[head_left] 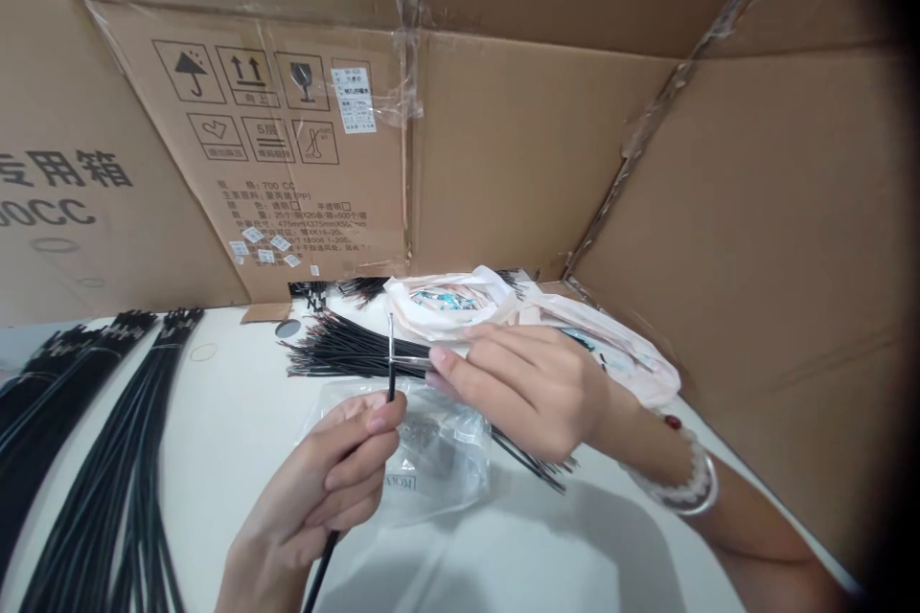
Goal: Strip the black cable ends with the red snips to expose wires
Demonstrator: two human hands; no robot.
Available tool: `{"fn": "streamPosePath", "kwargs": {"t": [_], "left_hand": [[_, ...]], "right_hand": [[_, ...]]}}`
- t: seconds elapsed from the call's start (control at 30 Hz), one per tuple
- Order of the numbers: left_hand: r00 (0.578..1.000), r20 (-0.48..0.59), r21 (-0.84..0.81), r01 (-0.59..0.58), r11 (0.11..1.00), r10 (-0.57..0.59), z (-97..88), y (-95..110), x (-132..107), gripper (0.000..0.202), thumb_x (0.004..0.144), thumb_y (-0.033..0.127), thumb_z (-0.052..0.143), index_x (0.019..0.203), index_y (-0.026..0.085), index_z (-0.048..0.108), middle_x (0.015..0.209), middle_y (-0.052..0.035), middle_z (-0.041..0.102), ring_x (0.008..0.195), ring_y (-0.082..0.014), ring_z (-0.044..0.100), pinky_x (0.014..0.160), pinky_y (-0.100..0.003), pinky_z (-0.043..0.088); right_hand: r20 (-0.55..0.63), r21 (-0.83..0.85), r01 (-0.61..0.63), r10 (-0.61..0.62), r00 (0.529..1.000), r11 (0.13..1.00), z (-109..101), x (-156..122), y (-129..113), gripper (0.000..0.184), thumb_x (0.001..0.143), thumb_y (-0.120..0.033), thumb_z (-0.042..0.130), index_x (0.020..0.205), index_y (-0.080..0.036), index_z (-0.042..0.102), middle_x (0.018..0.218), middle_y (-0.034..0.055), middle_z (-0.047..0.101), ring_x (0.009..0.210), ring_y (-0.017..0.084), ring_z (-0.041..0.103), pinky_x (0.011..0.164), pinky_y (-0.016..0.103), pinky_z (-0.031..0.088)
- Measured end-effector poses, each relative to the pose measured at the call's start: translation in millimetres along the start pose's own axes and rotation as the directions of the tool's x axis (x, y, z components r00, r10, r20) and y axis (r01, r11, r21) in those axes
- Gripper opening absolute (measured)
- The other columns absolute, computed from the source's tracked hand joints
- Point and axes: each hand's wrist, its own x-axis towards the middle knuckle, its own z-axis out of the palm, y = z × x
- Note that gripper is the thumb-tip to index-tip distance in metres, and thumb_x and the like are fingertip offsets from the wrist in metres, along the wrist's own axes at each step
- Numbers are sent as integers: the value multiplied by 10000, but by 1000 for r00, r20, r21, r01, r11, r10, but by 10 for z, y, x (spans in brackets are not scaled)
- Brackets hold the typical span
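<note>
My left hand [337,474] is closed around a black cable [392,385], which stands upright out of the pinch of thumb and forefinger. Its tail runs down below the fist, and a thin silvery-white length shows at its top end. From the fingertips of my right hand [536,388], pinched shut, a slim silvery strip [412,361] reaches sideways to the cable; whether it is a tool or tape I cannot make out. Behind both hands lies a bundle of short black cables [337,345] with coppery ends. A clear plastic bag [452,465] rests beneath the hands.
Long black cable bundles [136,441] lie at the left. A white bag [409,311] with small blue-and-white pieces stands at the back, another white bag [657,378] behind my right wrist. Tall cardboard walls [517,153] enclose the back and right of the white table [237,402].
</note>
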Motion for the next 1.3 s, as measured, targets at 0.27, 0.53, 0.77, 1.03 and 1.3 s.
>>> {"fn": "streamPosePath", "kwargs": {"t": [0.27, 0.53, 0.77, 1.03, 1.3], "left_hand": [[1000, -16, 184, 12, 983, -9, 90, -87, 97, 353, 803, 375, 695, 701, 205, 403, 396, 149, 228, 297, -3, 15, 280, -130, 74], [954, -107, 750, -109, 652, 281, 133, -299, 242, 419, 881, 592, 431, 713, 209, 405, 506, 97, 231, 449, -66, 135, 422, -195, 135], [944, 21, 986, -73, 148, 328, 176, -351, 105, 398, 967, 432, 322, 817, 201, 610, 677, 12, 512, 644, -131, 435, 639, -256, 305], [970, 21, 932, -107, 345, 244, 169, -250, -36, 484, 925, 599, 353, 831, 183, 582, 563, 63, 283, 536, -110, 257, 517, -238, 225], [982, 54, 885, -131, 447, 182, 177, -258, -22, 436, 927, 559, 405, 821, 175, 580, 535, 82, 219, 502, -96, 189, 474, -224, 155]], "right_hand": [[203, -34, 357, -344, 917, 933, -184, 203, 180, 200, 893, -64, 564, 732, -118, 670, 522, -16, 555, 461, 122, 523, 438, 265, 403], [499, 85, 546, -510, 701, 834, -290, 293, 202, 289, 850, -25, 471, 619, -183, 542, 517, -10, 510, 442, 138, 474, 417, 293, 301], [740, 184, -270, 48, 671, 945, -366, 409, 374, 120, 897, -218, 613, 797, -151, 604, 642, 0, 603, 547, 120, 493, 491, 262, 277], [920, 331, -927, 159, 359, 178, -338, 36, 262, 332, 671, -318, 819, 905, -146, 656, 764, -5, 667, 700, 122, 589, 612, 216, 421], [869, 414, -873, 175, 464, 259, -374, 62, 154, 32, 759, -149, 666, 733, -132, 659, 669, -26, 616, 631, 82, 530, 583, 194, 380]]}}
